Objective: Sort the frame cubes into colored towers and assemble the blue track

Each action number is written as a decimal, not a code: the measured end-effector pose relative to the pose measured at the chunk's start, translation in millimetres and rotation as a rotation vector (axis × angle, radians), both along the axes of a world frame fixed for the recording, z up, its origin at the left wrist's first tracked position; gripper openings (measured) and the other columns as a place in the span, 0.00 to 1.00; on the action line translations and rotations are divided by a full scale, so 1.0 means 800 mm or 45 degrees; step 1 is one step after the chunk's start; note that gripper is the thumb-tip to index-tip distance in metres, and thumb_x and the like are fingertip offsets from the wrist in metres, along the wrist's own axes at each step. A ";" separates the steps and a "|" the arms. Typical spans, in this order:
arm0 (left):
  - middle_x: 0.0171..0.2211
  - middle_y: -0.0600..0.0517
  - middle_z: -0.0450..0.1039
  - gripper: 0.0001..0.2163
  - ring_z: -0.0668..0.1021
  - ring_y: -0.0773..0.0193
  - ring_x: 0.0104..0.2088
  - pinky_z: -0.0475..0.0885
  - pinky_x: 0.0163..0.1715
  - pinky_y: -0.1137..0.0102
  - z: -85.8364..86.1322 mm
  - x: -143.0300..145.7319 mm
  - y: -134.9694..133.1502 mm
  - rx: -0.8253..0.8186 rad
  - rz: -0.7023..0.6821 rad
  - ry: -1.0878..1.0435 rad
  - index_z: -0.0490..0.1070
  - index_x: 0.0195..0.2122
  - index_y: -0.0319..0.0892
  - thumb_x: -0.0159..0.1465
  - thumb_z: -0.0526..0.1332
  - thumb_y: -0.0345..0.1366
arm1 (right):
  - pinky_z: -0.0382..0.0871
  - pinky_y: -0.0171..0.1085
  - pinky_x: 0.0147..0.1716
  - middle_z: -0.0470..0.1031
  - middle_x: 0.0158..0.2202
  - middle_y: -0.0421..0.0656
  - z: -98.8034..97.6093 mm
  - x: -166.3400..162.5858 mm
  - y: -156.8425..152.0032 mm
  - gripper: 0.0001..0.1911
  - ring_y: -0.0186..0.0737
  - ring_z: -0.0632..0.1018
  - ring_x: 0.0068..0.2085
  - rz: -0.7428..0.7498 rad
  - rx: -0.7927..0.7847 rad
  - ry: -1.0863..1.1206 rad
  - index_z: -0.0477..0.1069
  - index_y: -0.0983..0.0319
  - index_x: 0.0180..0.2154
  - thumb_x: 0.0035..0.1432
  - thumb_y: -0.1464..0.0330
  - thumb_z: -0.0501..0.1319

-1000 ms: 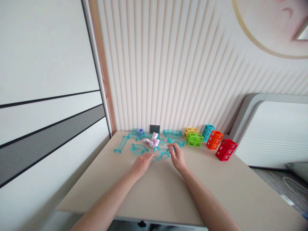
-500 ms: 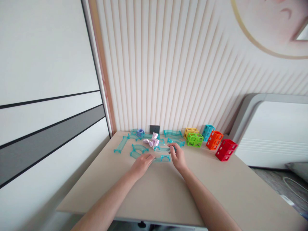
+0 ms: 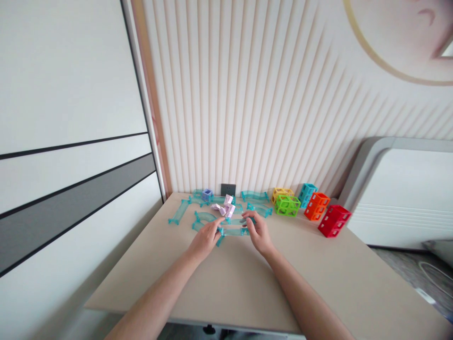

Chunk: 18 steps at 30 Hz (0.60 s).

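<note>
My left hand point(image 3: 205, 239) and my right hand point(image 3: 259, 231) hold the two ends of a translucent teal track piece point(image 3: 231, 232) just above the beige table point(image 3: 230, 278). Both hands have fingers pinched on it. More teal track pieces lie beyond: a curved one point(image 3: 204, 217), a straight one point(image 3: 178, 213) at the left and others point(image 3: 255, 195) near the wall. A pale lilac cluster of cubes point(image 3: 225, 208) sits just behind the hands.
Open-frame blocks stand at the back right: yellow point(image 3: 281, 192), green point(image 3: 287, 205), cyan point(image 3: 306, 192), orange point(image 3: 316, 206) and red point(image 3: 334, 220). A small blue cube point(image 3: 206, 194) and a dark wall socket point(image 3: 228, 189) are by the ribbed wall. A white cabinet point(image 3: 403, 189) stands at the right.
Both hands have closed on the teal track piece, which now sits between them. The left hand has moved up and slightly right toward it.
</note>
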<state>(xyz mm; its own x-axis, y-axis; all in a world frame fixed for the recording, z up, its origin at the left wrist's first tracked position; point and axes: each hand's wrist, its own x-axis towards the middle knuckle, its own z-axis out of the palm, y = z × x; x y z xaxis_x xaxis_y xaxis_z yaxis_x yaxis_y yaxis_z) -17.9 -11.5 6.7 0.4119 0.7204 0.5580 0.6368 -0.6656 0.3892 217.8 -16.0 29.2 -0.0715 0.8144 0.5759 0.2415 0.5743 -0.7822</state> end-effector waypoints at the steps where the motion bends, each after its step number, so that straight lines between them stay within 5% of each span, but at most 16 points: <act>1: 0.44 0.50 0.78 0.25 0.82 0.60 0.45 0.77 0.50 0.64 -0.001 0.000 0.001 0.019 0.007 -0.016 0.60 0.62 0.45 0.64 0.54 0.23 | 0.80 0.39 0.37 0.73 0.43 0.47 -0.001 -0.001 0.000 0.16 0.43 0.77 0.42 0.012 0.009 0.000 0.70 0.58 0.41 0.70 0.54 0.52; 9: 0.45 0.48 0.80 0.26 0.83 0.60 0.41 0.79 0.46 0.66 -0.004 0.000 0.003 0.282 0.051 -0.130 0.60 0.64 0.44 0.65 0.56 0.24 | 0.77 0.44 0.44 0.75 0.43 0.48 -0.001 -0.005 -0.004 0.14 0.46 0.77 0.45 0.043 0.080 -0.049 0.71 0.58 0.41 0.69 0.56 0.54; 18: 0.52 0.45 0.79 0.29 0.84 0.56 0.45 0.80 0.47 0.64 -0.008 -0.003 0.007 0.301 0.091 -0.139 0.59 0.66 0.45 0.63 0.57 0.25 | 0.73 0.42 0.43 0.75 0.43 0.48 -0.001 -0.008 -0.004 0.16 0.45 0.77 0.45 0.061 0.076 -0.026 0.71 0.58 0.41 0.70 0.55 0.53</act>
<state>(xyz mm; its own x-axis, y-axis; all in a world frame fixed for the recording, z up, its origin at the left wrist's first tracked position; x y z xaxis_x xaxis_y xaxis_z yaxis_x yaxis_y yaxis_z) -20.0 -5.6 0.3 0.2927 0.5898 0.7527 0.6483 -0.7010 0.2972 211.2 -18.9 28.5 -0.1217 0.7739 0.6215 0.2286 0.6312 -0.7412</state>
